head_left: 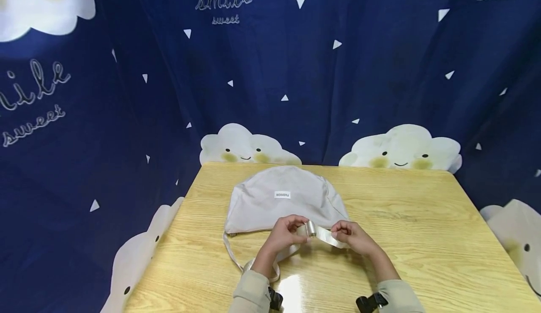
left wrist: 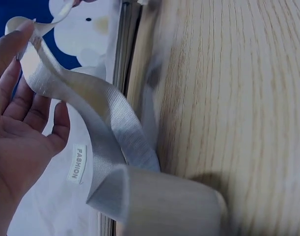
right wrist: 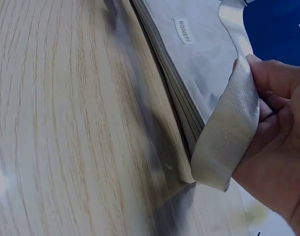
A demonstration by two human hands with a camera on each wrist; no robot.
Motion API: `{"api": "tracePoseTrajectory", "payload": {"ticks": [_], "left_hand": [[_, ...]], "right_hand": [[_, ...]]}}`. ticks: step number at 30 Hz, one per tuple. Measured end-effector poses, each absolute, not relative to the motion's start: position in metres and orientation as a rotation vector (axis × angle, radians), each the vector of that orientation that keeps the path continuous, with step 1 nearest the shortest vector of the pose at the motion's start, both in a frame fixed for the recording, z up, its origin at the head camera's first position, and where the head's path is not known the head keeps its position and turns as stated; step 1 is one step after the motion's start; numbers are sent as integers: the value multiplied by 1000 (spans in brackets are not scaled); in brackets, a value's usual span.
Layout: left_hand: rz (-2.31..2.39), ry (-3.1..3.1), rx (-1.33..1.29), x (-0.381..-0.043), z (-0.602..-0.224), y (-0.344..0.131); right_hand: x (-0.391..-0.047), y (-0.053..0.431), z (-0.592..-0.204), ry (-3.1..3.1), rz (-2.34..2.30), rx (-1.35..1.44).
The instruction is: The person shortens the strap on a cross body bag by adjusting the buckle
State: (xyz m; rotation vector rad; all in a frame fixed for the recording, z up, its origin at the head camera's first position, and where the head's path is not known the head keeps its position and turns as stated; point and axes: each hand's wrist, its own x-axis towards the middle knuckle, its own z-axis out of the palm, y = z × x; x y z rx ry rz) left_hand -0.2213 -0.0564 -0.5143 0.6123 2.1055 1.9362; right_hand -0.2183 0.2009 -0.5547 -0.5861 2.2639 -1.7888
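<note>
A pale shoulder bag [head_left: 291, 207] with a small FASHION label [head_left: 282, 194] lies on the table, its zipper edge toward me. Its cream webbing strap [left wrist: 105, 123] is lifted in front of it by both hands. My left hand [head_left: 289, 233] pinches the strap between thumb and fingers, right beside a shiny metal-look buckle [head_left: 311, 229]. To the right of the buckle, my right hand [head_left: 354, 237] pinches the strap [right wrist: 228, 123] between thumb and fingers. A short stretch of strap runs between the hands. More strap loops down near the left wrist, partly hidden by the forearm.
The wooden table [head_left: 422, 219] extends on both sides of the bag. Behind it hangs a dark blue curtain [head_left: 270, 69] with white clouds and triangles. Black wrist cameras [head_left: 372, 302] sit at both sleeves.
</note>
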Motion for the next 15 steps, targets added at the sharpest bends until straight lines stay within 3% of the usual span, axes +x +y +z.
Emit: {"api": "tracePoseTrajectory", "payload": {"ticks": [8, 15], "left_hand": [[2031, 2100, 533, -221, -516, -57], [2016, 2067, 577, -221, -513, -56]], "right_hand": [[-212, 194, -539, 2308, -1766, -530], [-220, 190, -553, 2293, -1846, -576]]}}
